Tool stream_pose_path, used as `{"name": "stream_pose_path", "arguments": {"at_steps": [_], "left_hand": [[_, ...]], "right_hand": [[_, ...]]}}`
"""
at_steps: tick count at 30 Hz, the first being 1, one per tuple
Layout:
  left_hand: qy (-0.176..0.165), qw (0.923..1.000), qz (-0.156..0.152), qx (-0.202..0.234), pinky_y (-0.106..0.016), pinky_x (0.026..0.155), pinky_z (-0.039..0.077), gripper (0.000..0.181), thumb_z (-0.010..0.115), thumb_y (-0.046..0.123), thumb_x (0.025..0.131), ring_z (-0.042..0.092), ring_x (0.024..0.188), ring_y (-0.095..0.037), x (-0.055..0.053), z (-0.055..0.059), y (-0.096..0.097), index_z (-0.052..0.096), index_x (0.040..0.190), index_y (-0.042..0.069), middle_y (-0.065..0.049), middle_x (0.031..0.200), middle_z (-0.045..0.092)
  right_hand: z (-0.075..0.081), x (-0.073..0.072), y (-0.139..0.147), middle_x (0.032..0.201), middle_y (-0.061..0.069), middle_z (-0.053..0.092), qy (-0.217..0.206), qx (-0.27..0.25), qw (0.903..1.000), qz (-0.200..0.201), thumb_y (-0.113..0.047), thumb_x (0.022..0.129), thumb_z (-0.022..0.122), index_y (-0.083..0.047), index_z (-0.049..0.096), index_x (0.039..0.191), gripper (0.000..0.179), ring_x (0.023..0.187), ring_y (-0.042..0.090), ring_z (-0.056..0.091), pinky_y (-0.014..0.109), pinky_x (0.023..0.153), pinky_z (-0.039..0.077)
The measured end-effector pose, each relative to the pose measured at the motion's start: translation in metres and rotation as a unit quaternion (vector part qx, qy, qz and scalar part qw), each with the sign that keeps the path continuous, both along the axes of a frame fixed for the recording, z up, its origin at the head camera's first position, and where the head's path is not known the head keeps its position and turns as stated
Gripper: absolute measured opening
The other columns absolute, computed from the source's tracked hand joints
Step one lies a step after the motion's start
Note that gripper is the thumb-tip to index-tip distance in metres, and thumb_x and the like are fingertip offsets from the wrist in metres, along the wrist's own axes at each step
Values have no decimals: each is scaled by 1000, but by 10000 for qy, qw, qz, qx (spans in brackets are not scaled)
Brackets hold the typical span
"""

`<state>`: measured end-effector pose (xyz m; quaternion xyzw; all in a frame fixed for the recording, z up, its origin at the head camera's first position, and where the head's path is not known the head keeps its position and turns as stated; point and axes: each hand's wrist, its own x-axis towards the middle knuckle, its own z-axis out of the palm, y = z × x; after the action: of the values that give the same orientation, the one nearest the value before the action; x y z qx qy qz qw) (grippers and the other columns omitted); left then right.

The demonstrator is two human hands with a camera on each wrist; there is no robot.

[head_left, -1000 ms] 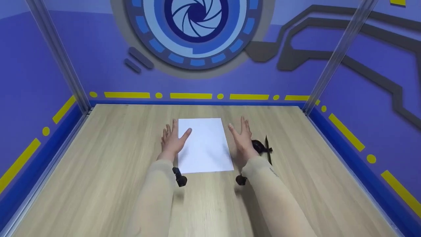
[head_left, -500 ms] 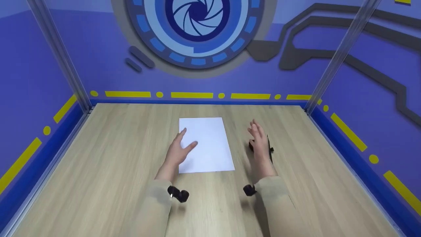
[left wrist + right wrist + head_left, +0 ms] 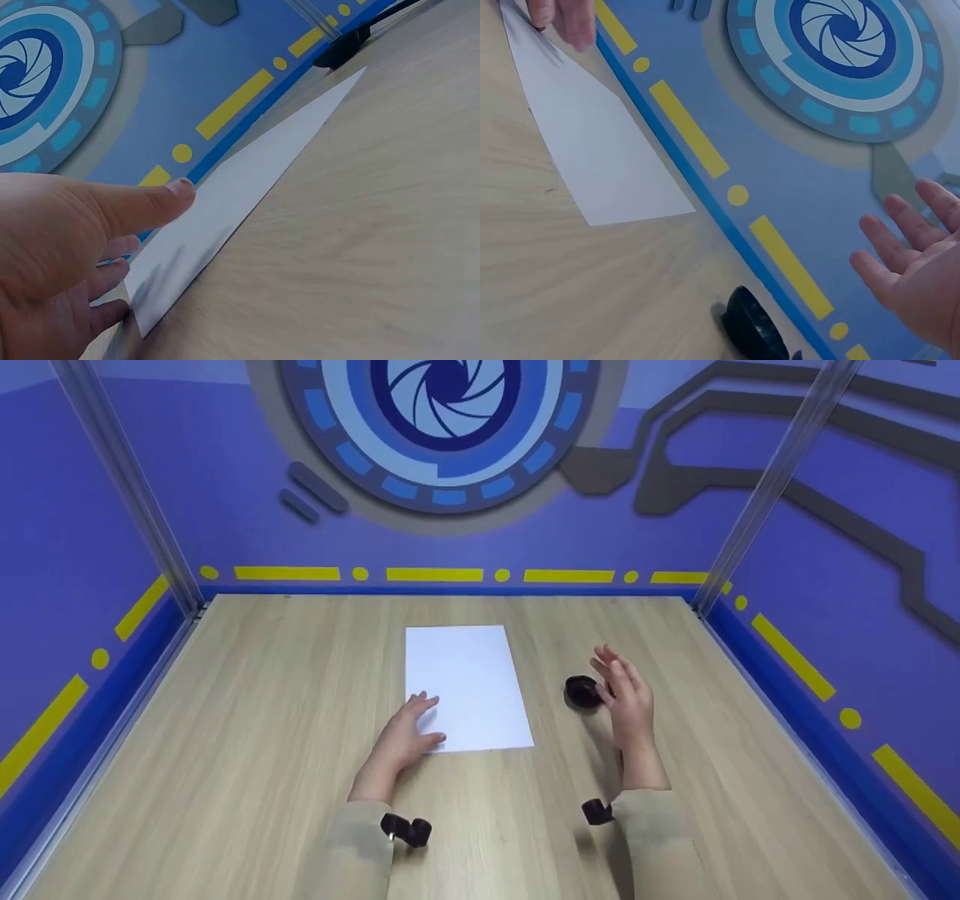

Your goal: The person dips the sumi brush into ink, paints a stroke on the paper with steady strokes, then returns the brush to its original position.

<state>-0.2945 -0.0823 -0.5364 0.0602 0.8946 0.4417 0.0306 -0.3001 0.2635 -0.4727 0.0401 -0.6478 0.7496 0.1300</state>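
A white sheet of paper (image 3: 471, 675) lies flat on the wooden table. My left hand (image 3: 401, 739) is over its near left corner, thumb and fingers spread; whether the fingertips touch the paper I cannot tell. To the right of the sheet lies a shiny black rounded thing (image 3: 580, 692), bowl-like in the right wrist view. My right hand (image 3: 631, 705) is beside it, fingers loosely extended and holding nothing; it covers part of that area in the head view. In the left wrist view a thin dark stick shows beside the black thing (image 3: 345, 49).
Blue panels with yellow dashes (image 3: 435, 575) wall in the table (image 3: 285, 697) at the back and both sides. Metal posts (image 3: 776, 487) stand at the back corners. A small black camera (image 3: 405, 829) sits on each wrist.
My left hand has drawn back toward the sheet's near left corner. The right hand has moved to the right, from beside the sheet past the black thing. The paper has stayed put.
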Motion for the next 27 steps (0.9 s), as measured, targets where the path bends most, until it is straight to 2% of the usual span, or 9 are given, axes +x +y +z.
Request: {"name": "stream_pose_path", "arguments": {"at_steps": [5, 10, 13, 15, 18, 22, 24, 27], "left_hand": [[-2, 9986, -183, -489, -53, 130, 24, 62, 76, 12, 92, 28, 157, -37, 1, -8, 1, 52, 148, 2, -18, 166, 36], [-104, 9976, -295, -625, -53, 131, 23, 60, 73, 17, 95, 25, 158, -36, 2, -9, 0, 52, 149, 2, -14, 168, 33], [-87, 9969, -313, -713, -53, 131, 22, 59, 72, 19, 96, 24, 159, -36, 3, -8, -2, 51, 150, 3, -13, 169, 31], [-30, 9966, -334, -757, -53, 131, 22, 59, 71, 19, 97, 24, 159, -36, 3, -8, -3, 51, 150, 3, -14, 169, 31], [-18, 9962, -360, -790, -53, 131, 22, 59, 71, 20, 97, 24, 159, -36, 3, -9, -3, 50, 150, 3, -14, 169, 31], [2, 9963, -387, -771, -53, 131, 22, 59, 71, 20, 97, 24, 159, -36, 3, -9, -4, 50, 150, 2, -14, 169, 31], [30, 9963, -395, -767, -54, 131, 22, 59, 71, 20, 97, 24, 158, -36, 4, -10, -4, 51, 150, 2, -15, 169, 31], [41, 9964, -395, -753, -53, 131, 22, 59, 71, 20, 97, 24, 158, -36, 4, -10, -4, 51, 150, 2, -15, 169, 31]], "right_hand": [[0, 4, 11, 144, 1, 65, -16, 292, 9996, -5, -29, 110, 47, 1, 50, 148, 48, 136, 15, 59, 42, 117, 45], [-8, 11, 28, 133, -8, 70, -236, 842, 9961, 89, -19, 108, 54, 4, 52, 145, 44, 125, 5, 64, 19, 103, 52], [-13, 14, 40, 134, 3, 70, -261, 1511, 9880, 185, -13, 106, 57, 6, 55, 141, 40, 118, 0, 65, 12, 100, 52], [-16, 16, 48, 136, 13, 69, -286, 2111, 9768, 213, -8, 105, 58, 6, 59, 137, 36, 117, 1, 65, 11, 100, 51], [-20, 19, 58, 137, 21, 67, -342, 3123, 9488, 313, -2, 102, 58, 3, 63, 134, 33, 125, 15, 64, 26, 109, 53], [-24, 24, 67, 136, 20, 67, -209, 4607, 8860, 472, 2, 98, 61, -1, 67, 132, 35, 133, 37, 60, 57, 114, 48], [-26, 25, 70, 133, 21, 69, 50, 5203, 8523, 533, 6, 95, 63, 0, 69, 129, 35, 130, 42, 61, 61, 111, 48], [-28, 24, 73, 124, 21, 72, 745, 5911, 8012, 562, 12, 89, 67, 2, 73, 121, 34, 120, 42, 66, 58, 103, 54]]}}
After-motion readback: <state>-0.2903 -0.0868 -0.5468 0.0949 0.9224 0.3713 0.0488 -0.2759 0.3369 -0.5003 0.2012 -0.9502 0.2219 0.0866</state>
